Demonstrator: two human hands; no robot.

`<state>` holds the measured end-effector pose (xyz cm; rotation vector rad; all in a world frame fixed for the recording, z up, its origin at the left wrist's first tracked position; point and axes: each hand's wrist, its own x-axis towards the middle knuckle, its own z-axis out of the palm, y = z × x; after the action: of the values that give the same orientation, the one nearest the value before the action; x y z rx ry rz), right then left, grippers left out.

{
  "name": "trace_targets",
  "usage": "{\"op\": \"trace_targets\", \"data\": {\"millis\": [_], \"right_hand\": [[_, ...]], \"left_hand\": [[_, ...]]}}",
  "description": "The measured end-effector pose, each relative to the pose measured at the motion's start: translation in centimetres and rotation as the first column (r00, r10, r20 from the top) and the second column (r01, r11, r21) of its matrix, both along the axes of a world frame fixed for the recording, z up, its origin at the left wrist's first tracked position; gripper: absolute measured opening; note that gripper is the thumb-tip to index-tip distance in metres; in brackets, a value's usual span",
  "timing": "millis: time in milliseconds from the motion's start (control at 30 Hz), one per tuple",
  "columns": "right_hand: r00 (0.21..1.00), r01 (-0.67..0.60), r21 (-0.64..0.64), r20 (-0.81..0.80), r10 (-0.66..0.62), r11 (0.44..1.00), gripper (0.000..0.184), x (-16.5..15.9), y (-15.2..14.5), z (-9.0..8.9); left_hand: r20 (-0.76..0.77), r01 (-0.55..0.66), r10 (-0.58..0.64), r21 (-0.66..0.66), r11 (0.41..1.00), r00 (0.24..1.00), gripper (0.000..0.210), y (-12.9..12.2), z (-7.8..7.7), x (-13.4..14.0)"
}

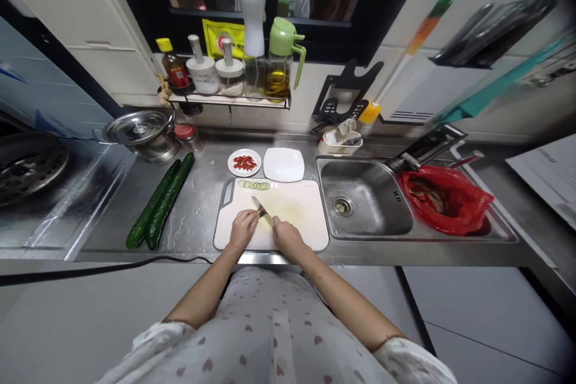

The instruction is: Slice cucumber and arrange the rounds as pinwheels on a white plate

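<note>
My right hand is closed around the handle of a kitchen knife, its blade pointing away and to the left over the white cutting board. Just left of the blade, my left hand has its fingers drawn together at a small dark piece, too small to make out. Thin pale-green cucumber slices lie in an overlapping row along the board's far edge. Beyond the board stand a small plate of chopped red pieces and a white square plate.
Two whole cucumbers lie on the left of the counter, near a lidded steel pot and a red-capped jar. Right of the board is the sink, with a red plastic bag beside it. A seasoning rack hangs above.
</note>
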<state>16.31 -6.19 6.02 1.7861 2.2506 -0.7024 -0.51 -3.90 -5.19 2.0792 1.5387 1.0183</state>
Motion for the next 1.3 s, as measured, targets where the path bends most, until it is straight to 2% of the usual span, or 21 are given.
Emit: {"op": "trace_targets", "data": {"millis": [200,500,933,1300], "right_hand": [[1.0,0.003,-0.015,0.004,-0.003,1.0,0.027,-0.1,-0.1,0.0],[0.999,-0.009,-0.048,0.031,0.011,0.999,0.035,-0.7,0.0,0.3],[0.999,-0.009,-0.073,0.048,0.013,0.997,0.032,-0.4,-0.5,0.2],[0.999,-0.025,-0.053,0.046,0.027,0.998,0.036,-1.5,0.9,-0.1]], "left_hand": [[0.025,0.015,-0.019,0.127,0.992,1.0,0.022,0.2,-0.6,-0.1],[0.031,0.013,-0.018,0.141,0.99,0.999,0.022,0.1,-0.6,0.1],[0.043,0.016,-0.023,0.144,0.989,0.999,0.022,0.1,-0.4,0.1],[0.048,0.02,-0.027,0.139,0.99,0.998,0.021,0.1,-0.3,0.1]]}}
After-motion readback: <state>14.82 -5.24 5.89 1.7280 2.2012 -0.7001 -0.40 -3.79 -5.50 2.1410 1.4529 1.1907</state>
